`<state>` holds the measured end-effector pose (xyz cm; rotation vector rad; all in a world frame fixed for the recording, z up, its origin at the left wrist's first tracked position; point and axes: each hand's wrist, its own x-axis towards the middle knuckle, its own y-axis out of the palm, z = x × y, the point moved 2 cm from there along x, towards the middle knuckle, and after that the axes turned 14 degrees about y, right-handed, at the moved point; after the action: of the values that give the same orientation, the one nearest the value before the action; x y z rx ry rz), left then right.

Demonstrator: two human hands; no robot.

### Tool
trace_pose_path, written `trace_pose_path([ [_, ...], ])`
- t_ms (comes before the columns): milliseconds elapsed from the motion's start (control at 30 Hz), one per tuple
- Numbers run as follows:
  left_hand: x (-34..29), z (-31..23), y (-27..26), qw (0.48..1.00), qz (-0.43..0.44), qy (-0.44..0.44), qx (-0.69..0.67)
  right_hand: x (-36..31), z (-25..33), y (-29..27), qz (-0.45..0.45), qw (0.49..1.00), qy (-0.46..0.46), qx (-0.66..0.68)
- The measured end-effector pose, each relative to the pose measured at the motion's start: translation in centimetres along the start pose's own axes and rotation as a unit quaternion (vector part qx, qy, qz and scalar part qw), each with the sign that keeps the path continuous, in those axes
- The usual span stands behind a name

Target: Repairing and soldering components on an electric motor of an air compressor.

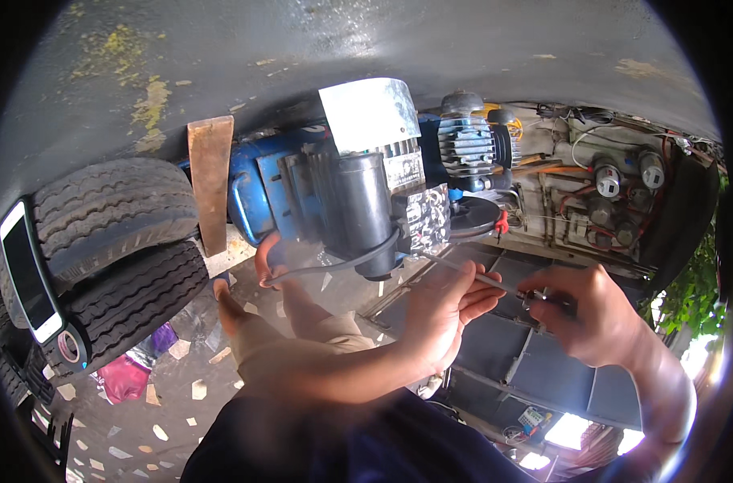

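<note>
My left hand (451, 310) is closed around a thin grey hose or cord (493, 282), which passes between the thumb and the curled fingers. At its right end, my right hand (588, 310) grips a small shiny metal fitting (529, 299); the fingers hide part of it. Beyond my hands is a blue air compressor (254, 209) with a black cylinder (365, 205) on its near side. A thicker grey hose (334, 266) crosses below that cylinder and ends in an orange-red loop (263, 259) at the left.
Worn tyres (117, 217) are stacked at the left, bearing a phone (30, 274) and a tape roll (69, 346). A wooden plank (210, 185) leans beside them. A finned motor (467, 145) stands behind. Meters (608, 179) and pipes line the right wall.
</note>
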<state>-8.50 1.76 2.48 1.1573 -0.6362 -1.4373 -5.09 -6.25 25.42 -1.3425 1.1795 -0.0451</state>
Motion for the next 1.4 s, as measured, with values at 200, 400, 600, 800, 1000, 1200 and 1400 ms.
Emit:
trace_pose_path([
  [200,0.3,-1.4,-0.2,1.000,-0.017,0.008,0.014,1.2,3.1,-1.3,0.074,0.992,0.095,-0.038],
  [400,0.4,-1.1,-1.7,0.995,0.050,-0.010,0.082,1.0,1.5,-1.4,0.141,0.985,0.080,-0.052],
  [600,-3.5,-8.2,-1.0,0.461,0.207,0.428,0.749,-6.2,-6.1,2.0,-0.072,0.996,0.043,-0.005],
  [800,2.7,-9.3,3.7,0.135,0.246,0.425,0.861,-9.3,-14.7,25.7,-0.021,0.875,0.052,0.481],
  [1000,4.1,-7.2,6.1,0.080,0.204,0.230,0.948,-2.0,-12.4,46.6,0.125,0.615,0.137,0.767],
  [1200,4.6,-5.7,6.0,-0.025,0.162,0.201,0.966,2.0,-15.4,50.5,0.065,0.693,0.118,0.708],
  [1400,5.1,-5.2,6.6,0.007,0.133,0.175,0.975,7.3,-16.8,54.1,-0.031,0.828,0.086,0.554],
])
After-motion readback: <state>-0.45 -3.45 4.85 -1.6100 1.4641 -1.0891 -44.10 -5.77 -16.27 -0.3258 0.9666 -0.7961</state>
